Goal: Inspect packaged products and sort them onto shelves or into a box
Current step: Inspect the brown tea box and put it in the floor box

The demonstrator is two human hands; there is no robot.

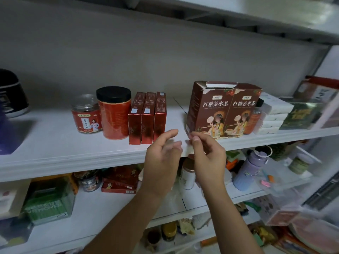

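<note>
Both your hands are empty: left hand [163, 154] fingers loosely spread, right hand [207, 153] fingertips pinched together on nothing visible. Tea box [211, 109] stands just beyond your right fingertips. Probably light, stiff card; grip its side panels.

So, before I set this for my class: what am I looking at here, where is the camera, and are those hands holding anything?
There is no machine. A person wears one camera on the head, looking forward and down, so you see their own two bare hands before white shelves.

On the upper shelf stand a small clear jar, a red canister with a black lid, three slim red boxes, and two brown tea boxes side by side. Stacked white boxes lie further right.

The left hand is open and empty. The right hand is by the nearer tea box's lower corner; whether it pinches anything is unclear.
</note>
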